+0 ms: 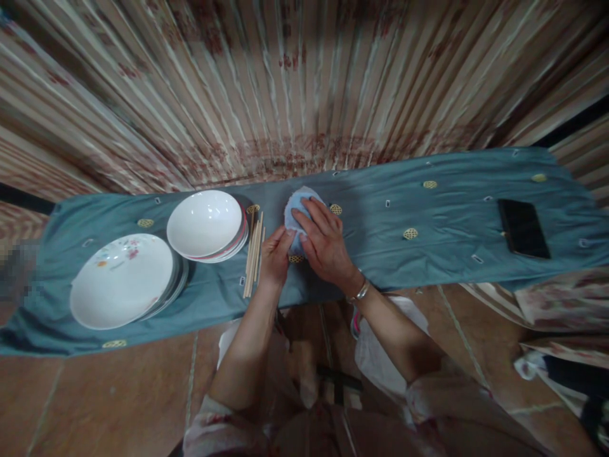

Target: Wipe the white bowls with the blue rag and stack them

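Observation:
A light blue cloth (295, 206) is bunched between my two hands over the middle of the table. My left hand (276, 255) pinches its near left edge between thumb and fingers. Over the cloth's right side, my right hand (326, 244) is closed on it, with the fingers bent across the top. A pale rim shows at the cloth's far edge; whether a dish lies inside is hidden. Just left of my left hand lie several wooden chopsticks (254, 254), roughly side by side.
White bowls (204, 222) are stacked left of the chopsticks. Nearer the left front edge stands a stack of larger flower-patterned dishes (124, 279). A black phone (524, 228) lies at the right of the teal tablecloth (380, 254). A pleated curtain (304, 95) hangs behind.

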Demonstrator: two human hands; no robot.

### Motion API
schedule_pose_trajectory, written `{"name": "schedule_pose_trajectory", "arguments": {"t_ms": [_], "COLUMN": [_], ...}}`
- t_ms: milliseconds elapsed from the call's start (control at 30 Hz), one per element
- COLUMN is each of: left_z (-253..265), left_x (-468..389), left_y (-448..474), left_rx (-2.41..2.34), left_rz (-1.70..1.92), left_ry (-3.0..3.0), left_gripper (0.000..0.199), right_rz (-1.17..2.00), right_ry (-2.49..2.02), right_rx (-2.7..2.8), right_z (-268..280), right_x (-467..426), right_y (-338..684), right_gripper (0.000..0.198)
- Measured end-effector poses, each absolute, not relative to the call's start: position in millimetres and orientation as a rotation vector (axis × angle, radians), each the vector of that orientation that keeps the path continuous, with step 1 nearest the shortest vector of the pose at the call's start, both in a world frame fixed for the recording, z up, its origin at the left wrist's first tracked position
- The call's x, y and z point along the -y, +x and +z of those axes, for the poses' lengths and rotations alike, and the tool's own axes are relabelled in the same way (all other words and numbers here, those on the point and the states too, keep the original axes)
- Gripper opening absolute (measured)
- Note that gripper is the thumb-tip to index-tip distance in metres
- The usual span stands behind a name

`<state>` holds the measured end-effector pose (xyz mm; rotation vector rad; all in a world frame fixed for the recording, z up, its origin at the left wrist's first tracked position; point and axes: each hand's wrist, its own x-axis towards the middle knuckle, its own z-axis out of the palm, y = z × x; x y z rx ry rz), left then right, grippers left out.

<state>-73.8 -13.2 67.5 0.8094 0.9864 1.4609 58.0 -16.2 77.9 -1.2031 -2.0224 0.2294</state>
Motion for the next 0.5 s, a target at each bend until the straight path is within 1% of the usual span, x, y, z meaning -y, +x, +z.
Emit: {"name": "schedule_pose_trajectory", "arguments": {"t_ms": [167,500], "left_z": [71,72], "left_x": [14,15], "left_y": [-74,-72], "left_rx": [-1.005,-0.996], "left_rz": [1.435,1.389], "left_ry": [0.839,0.835], "left_gripper": [0.037,0.038], "right_rz": [0.279,0.486], "right_ry": [-1.195,-1.177], "right_rx": [1.981,1.724], "right_z": [82,72], "right_x": [3,-25], "right_y": [61,73], "right_gripper": [0.049,0.05]}}
